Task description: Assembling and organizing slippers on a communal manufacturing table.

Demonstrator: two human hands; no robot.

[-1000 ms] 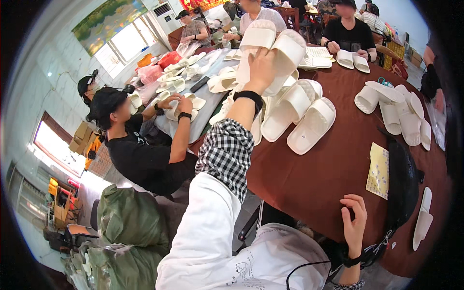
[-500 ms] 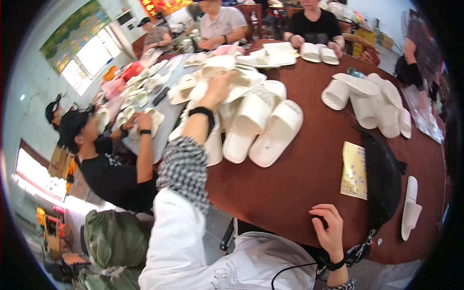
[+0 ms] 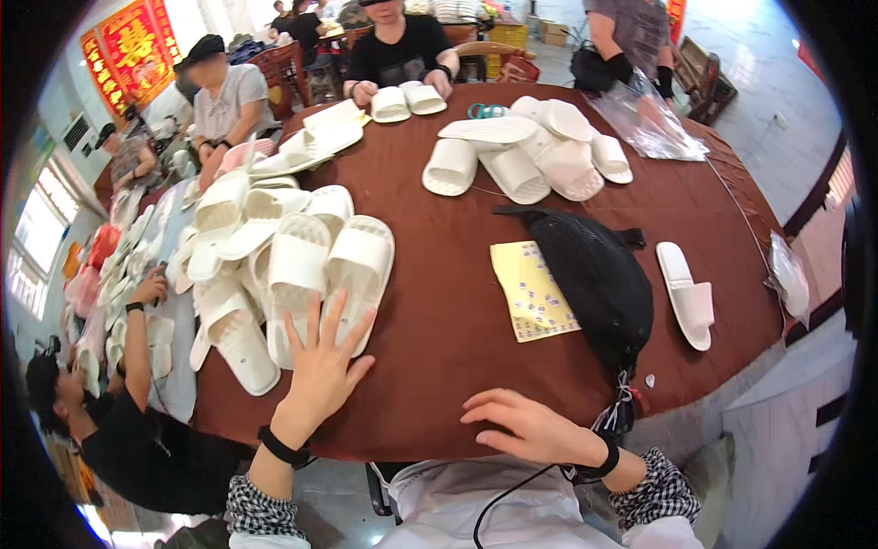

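Left hand [image 3: 318, 377] spreads, holding nothing, over the slippers [image 3: 297, 265]; right hand [image 3: 523, 424], loosely bent, looks empty. They're probably light, springy: grip the straps [image 3: 358, 273].

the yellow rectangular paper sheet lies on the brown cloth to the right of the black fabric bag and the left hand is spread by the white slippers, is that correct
Not quite: the head view shows the yellow rectangular paper sheet left of the black fabric bag. It does lie on the brown cloth, with the left hand spread by the white slippers.
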